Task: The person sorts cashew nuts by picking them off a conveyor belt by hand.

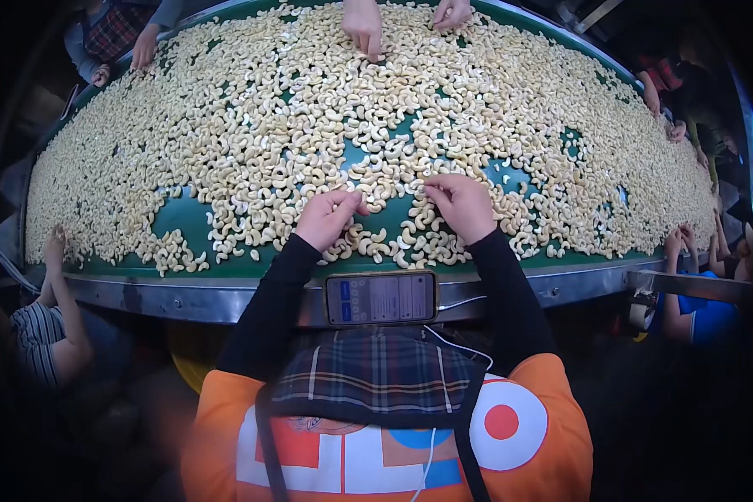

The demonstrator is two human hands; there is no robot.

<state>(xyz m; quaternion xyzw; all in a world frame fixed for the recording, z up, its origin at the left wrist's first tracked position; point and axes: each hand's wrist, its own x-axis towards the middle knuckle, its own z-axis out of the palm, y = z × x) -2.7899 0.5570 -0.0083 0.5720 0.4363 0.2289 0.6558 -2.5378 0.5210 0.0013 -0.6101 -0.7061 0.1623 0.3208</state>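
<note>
A wide layer of pale cashew nuts [251, 125] covers the green belt [182, 219] in front of me. My left hand [328, 219] rests low over the nuts near the belt's front edge. Its thumb and forefinger are pressed together, and whatever may be between them is hidden. To its right, my right hand [462, 207] is also closed in a pinch above the nuts, its fingertips pointing inward. Any nut in those fingertips is too small to make out. Between the two hands lies a patch of bare green belt with several cashews around it.
A phone [381, 299] with a white cable [460, 343] stands at the metal edge [201, 301] between my forearms. Across the belt, another person's hands [364, 32] reach into the nuts. More workers' hands [146, 46] are at both sides. A metal bar [694, 286] juts out at right.
</note>
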